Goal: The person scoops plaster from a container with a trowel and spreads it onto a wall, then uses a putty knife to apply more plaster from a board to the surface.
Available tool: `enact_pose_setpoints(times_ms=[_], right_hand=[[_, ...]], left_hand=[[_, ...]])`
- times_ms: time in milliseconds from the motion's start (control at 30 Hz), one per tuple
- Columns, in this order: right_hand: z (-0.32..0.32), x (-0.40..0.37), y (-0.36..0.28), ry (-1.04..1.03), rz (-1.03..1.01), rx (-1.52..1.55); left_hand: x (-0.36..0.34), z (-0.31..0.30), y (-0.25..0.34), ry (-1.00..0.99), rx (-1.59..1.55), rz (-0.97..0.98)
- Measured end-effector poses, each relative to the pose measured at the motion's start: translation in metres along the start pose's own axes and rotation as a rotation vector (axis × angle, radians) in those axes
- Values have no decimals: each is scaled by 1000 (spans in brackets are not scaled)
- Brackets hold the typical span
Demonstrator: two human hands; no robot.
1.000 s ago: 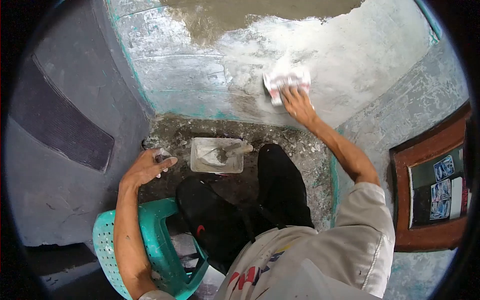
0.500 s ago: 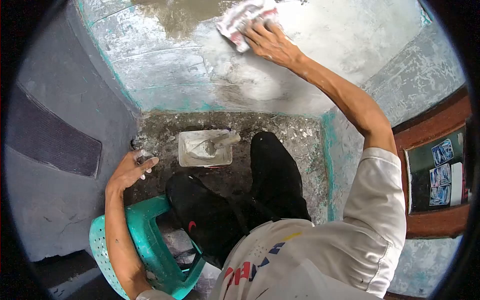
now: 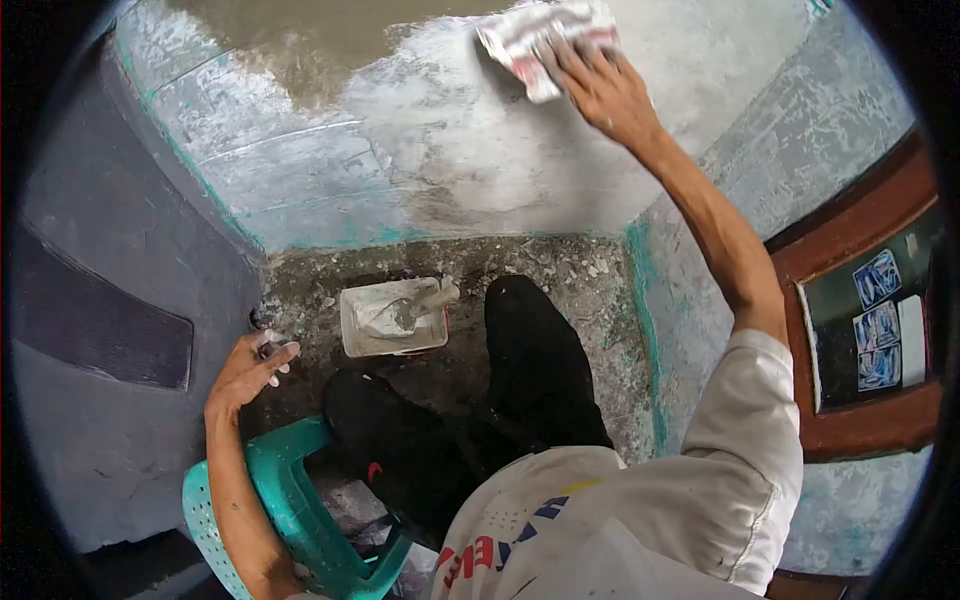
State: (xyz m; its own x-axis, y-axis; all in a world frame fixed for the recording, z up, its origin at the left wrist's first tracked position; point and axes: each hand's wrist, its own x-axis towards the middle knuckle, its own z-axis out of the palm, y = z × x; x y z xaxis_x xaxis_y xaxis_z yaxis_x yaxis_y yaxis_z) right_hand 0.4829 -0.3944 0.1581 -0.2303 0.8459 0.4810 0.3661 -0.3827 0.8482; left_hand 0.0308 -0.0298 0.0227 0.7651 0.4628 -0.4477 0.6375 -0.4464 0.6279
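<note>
My right hand (image 3: pixel 608 92) presses a crumpled white sheet with red print (image 3: pixel 545 45) flat against the wall (image 3: pixel 480 140), fingers spread over it. Pale, smeared coating covers the wall around the sheet, with a damp grey-brown patch to its left. My left hand (image 3: pixel 255 368) hangs low at the left above the floor, past the edge of a green plastic chair (image 3: pixel 290 465). Its fingers are loosely bent and apart, whitened at the tips, with nothing seen in them. Near it on the floor stands a whitish plastic tub (image 3: pixel 349 335) holding pale paste and a putty knife (image 3: pixel 420 303).
Debris and flakes cover the rough floor (image 3: pixel 600 275) along the wall's foot. A grey side wall (image 3: pixel 120 270) rises at the left. On the right is a brown wooden frame (image 3: pixel 870 435) around a dark panel with stickers. My black-clad knees flank the space below the tub.
My right hand has slid the crumpled sheet rightward along the wall. The whole view has shifted slightly. My left hand keeps about the same place and pose.
</note>
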Motion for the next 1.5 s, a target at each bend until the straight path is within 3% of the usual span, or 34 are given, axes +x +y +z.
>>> enact_pose_setpoints(times_ms=[100,233,300,367,400,467,567,700,833,933,1000,1067,1133,1167,1233,1300,1367,1400,1500], right_hand=[[17,-4,2,-57,42,-13],[45,-117,-46,-304,-49,151],[28,-180,-83,-469,-55,262],[12,-220,-100,-568,114,415],[12,-213,-93,-562,125,406],[-10,-194,-71,-371,539,416],[-12,-124,-18,-61,772,163],[24,-68,2,62,863,-10],[65,-54,-78,30,836,75],[59,-38,-164,-2,823,256],[49,-27,-221,-441,945,605],[46,-41,-282,-199,651,627],[34,-46,-319,-108,521,770],[30,-52,-315,-102,523,758],[21,-63,-288,-96,732,774],[6,-58,-216,-198,957,642],[13,-55,-137,7,885,261],[20,-52,-108,26,970,201],[32,-27,-67,111,938,50]], left_hand=[[0,-1,-6,-39,-12,30],[-4,-1,-1,-29,-59,10],[-3,-2,1,-39,-49,1],[1,1,2,-31,-58,-7],[12,5,-15,-35,-116,44],[10,4,1,-60,-66,35],[15,4,-3,-101,-96,55],[7,3,4,-71,-73,10],[7,3,3,-62,-65,15],[9,4,3,-76,-67,-31],[12,6,-1,-82,-89,29],[11,5,-2,-91,-73,20],[8,5,4,-85,-71,-9],[8,4,6,-80,-68,2],[5,2,3,-99,-100,24],[9,2,-1,-103,-89,31],[10,4,0,-103,-80,36],[9,4,3,-94,-62,18],[9,2,2,-82,-36,-1]])
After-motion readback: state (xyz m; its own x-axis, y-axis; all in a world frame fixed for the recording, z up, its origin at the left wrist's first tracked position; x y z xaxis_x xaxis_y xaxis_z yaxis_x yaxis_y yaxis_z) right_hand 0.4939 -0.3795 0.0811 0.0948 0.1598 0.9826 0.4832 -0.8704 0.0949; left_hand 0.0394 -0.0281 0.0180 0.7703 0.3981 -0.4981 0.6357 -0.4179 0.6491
